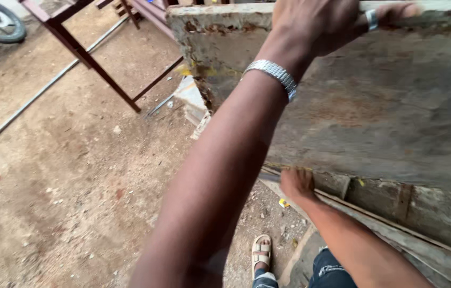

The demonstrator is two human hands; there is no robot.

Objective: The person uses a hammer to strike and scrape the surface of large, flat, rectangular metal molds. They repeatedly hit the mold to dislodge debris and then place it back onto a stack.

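— Where's the rusty metal sheet (375,106)?

— Tilted on edge. My left hand (316,24) curls over its top rim, steadying it; my right hand (296,184) grips the bottom edge, fingers probably hooked underneath to lift, though they're hidden.

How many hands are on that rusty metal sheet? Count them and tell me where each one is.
2. One hand grips the top edge of the rusty sheet, wearing a ring and a wristband. The other hand presses its lower edge. Which is left or right is unclear.
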